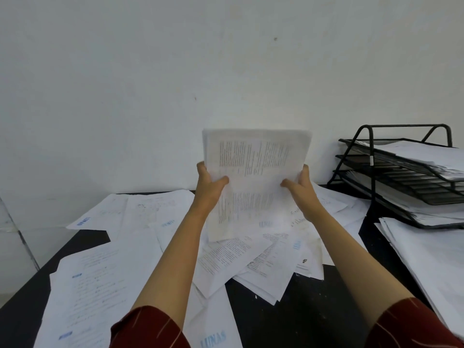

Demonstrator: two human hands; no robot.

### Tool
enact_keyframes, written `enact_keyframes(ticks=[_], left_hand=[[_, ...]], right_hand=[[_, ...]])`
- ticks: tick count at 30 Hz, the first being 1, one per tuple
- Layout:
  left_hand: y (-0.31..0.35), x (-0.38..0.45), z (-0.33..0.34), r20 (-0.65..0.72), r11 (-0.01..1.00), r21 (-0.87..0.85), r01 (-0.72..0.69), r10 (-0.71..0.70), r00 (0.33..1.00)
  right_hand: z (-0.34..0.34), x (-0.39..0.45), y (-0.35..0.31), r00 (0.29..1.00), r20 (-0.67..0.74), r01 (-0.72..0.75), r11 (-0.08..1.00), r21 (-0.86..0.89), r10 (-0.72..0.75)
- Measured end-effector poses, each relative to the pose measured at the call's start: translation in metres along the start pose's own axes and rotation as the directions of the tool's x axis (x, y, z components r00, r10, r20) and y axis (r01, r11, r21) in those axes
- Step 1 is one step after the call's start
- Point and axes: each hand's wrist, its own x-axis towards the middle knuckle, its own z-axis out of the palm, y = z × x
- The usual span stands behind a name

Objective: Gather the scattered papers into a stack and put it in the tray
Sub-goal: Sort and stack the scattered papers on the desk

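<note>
Setting: office. Black counter (313, 310) against a bare white wall (150, 71), strewn with printed papers (100, 285), some stamped in blue. Black wire tray (401, 172), three tiers holding documents, stands at right.

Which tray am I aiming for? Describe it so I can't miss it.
Look to the far right of the black table, against the white wall. There stands the black wire three-tier tray, the only raised rack among flat loose white sheets.

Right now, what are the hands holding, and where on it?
Both hands grip one paper stack upright above the table: left hand on its left edge, right hand on its right edge, about mid-height.
</note>
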Motion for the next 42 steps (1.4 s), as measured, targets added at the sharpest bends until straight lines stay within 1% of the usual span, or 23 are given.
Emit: enact_keyframes(ticks=[3,9,13,16,18,20,22,25,28,31,34,38,42], left_hand=[[-0.016,-0.009,-0.001,-0.008,1.0,0.012,0.023,-0.023,1.0],[0.001,-0.004,0.001,0.007,0.997,0.064,-0.043,0.043,0.999],[-0.01,-0.011,0.005,0.058,0.997,0.071,0.025,-0.029,0.998],[-0.025,-0.021,0.011,0.013,0.992,0.118,0.053,-0.055,0.998],[-0.024,-0.021,0.014,-0.02,0.989,0.143,0.038,-0.035,0.999],[-0.017,-0.019,0.021,-0.001,0.988,0.149,0.037,-0.038,0.999],[-0.009,-0.017,0.031,0.045,0.987,0.144,0.064,-0.071,0.996],[-0.001,-0.023,0.059,0.137,0.979,0.149,0.141,-0.161,0.977],[-0.001,-0.038,0.094,0.214,0.963,0.163,0.213,-0.245,0.946],[0.0,-0.061,0.132,0.32,0.96,0.158,0.232,-0.272,0.908],[0.0,-0.085,0.169,0.441,0.959,0.138,0.249,-0.284,0.851],[-0.009,-0.111,0.218,0.591,0.947,0.136,0.292,-0.314,0.743],[-0.017,-0.136,0.261,0.679,0.925,0.202,0.323,-0.369,0.635]], right_hand=[[0.002,-0.006,0.012,1.0,0.01,-0.021,0.999,-0.037,0.022],[0.003,-0.003,0.003,1.0,-0.004,0.028,1.0,-0.014,-0.028],[0.0,-0.005,0.013,1.0,0.002,0.015,0.999,-0.03,-0.015],[-0.004,-0.01,0.021,1.0,0.001,0.002,0.997,-0.074,-0.002],[-0.008,-0.01,0.016,1.0,-0.024,0.015,0.994,-0.105,-0.018],[-0.016,-0.01,0.005,0.996,-0.072,0.037,0.986,-0.162,-0.049],[-0.028,-0.009,-0.003,0.987,-0.141,0.041,0.967,-0.253,-0.079],[-0.06,-0.014,-0.004,0.964,-0.249,-0.01,0.922,-0.387,-0.094],[-0.097,-0.029,0.006,0.943,-0.331,-0.125,0.878,-0.462,-0.04],[-0.141,-0.05,0.017,0.912,-0.409,-0.26,0.813,-0.521,0.029],[-0.187,-0.073,0.021,0.866,-0.485,-0.41,0.728,-0.55,0.121],[-0.243,-0.11,0.021,0.799,-0.558,-0.561,0.614,-0.556,0.225],[-0.284,-0.14,0.021,0.701,-0.651,-0.695,0.484,-0.531,0.292]])
